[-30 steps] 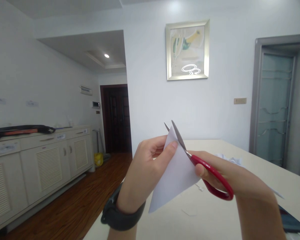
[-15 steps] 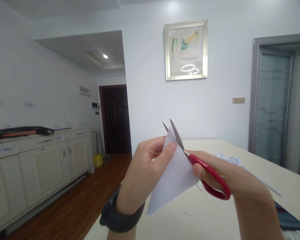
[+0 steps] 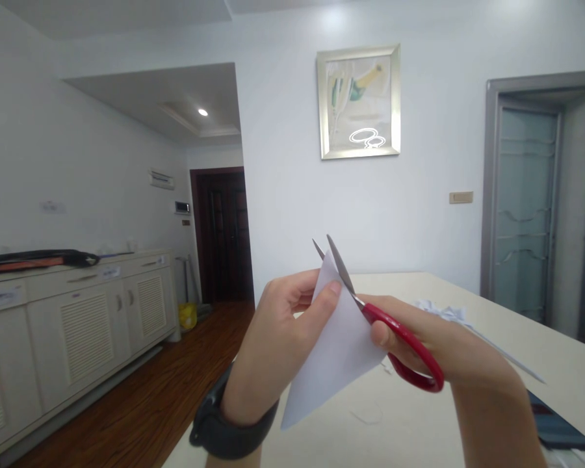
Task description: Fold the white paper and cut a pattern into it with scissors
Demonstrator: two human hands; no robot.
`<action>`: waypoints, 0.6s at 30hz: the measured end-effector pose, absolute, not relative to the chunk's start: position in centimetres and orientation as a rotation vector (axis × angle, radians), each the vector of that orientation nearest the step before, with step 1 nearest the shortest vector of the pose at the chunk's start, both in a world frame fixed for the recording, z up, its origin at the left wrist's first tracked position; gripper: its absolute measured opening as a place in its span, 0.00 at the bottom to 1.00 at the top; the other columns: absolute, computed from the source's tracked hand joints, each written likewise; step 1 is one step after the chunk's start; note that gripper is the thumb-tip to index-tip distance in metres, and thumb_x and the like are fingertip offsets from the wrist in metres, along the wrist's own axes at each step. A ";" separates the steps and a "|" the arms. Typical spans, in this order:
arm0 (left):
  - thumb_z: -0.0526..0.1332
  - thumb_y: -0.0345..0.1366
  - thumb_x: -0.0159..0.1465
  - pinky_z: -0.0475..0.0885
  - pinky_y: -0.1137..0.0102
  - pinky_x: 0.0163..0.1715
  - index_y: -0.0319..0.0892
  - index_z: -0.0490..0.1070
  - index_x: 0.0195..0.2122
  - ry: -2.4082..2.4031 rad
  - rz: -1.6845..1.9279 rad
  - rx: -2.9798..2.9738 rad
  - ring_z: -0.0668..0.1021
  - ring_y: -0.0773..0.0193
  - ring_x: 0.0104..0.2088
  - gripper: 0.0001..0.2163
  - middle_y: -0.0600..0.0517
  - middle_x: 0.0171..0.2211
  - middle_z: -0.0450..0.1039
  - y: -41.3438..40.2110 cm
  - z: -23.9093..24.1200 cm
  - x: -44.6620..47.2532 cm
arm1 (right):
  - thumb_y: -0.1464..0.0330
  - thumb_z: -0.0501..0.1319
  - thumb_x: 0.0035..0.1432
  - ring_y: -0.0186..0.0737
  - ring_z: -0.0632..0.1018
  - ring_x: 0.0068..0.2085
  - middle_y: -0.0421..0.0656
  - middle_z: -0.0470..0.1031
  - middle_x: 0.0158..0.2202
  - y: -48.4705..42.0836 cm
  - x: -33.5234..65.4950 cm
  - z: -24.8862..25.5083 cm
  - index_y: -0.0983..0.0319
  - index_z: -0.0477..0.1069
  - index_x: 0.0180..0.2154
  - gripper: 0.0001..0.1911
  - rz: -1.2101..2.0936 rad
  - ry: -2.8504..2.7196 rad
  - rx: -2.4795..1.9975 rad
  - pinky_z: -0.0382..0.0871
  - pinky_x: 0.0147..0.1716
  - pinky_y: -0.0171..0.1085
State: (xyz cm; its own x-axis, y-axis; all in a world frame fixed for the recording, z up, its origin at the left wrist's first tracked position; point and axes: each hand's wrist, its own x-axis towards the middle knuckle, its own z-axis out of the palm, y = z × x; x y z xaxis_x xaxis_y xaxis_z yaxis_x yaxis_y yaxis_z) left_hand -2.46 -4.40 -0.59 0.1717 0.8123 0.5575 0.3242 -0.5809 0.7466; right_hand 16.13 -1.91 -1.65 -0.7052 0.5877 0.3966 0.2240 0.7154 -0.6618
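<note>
My left hand (image 3: pixel 283 331) pinches a folded white paper triangle (image 3: pixel 336 351) near its upper tip, thumb in front and fingers behind. A dark band sits on that wrist. My right hand (image 3: pixel 448 354) grips red-handled scissors (image 3: pixel 400 338), fingers through the loops. The grey blades (image 3: pixel 334 263) are slightly apart and straddle the paper's top point, pointing up and left. Both hands are held above the cream table (image 3: pixel 419 422).
White paper scraps (image 3: pixel 443 312) lie on the table behind my right hand, and small snippets (image 3: pixel 370 416) below the paper. A dark flat device (image 3: pixel 556 429) sits at the table's right edge. White cabinets (image 3: pixel 78 325) line the left wall across a wooden floor.
Hands, paper and scissors have shifted slightly left and down in view as the camera turned; the grips and the blade opening look the same.
</note>
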 end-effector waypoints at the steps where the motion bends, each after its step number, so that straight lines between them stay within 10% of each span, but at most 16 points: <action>1: 0.54 0.45 0.63 0.59 0.76 0.16 0.40 0.70 0.27 1.080 1.404 1.995 0.66 0.68 0.20 0.15 0.53 0.22 0.67 -4.4 -0.6 -2.4 | 0.47 0.47 0.62 0.34 0.64 0.28 0.39 0.62 0.29 -1.9 16.1 -1.7 0.61 0.61 0.32 0.24 0.794 -2.319 -0.617 0.60 0.25 0.32; 18: 0.52 0.46 0.65 0.55 0.75 0.14 0.40 0.65 0.21 1.151 1.485 2.015 0.62 0.70 0.18 0.19 0.54 0.17 0.59 -4.4 -0.6 -2.2 | 0.46 0.49 0.61 0.34 0.61 0.29 0.38 0.58 0.30 -2.2 16.1 -1.4 0.60 0.55 0.30 0.24 0.928 -2.284 -0.615 0.56 0.26 0.32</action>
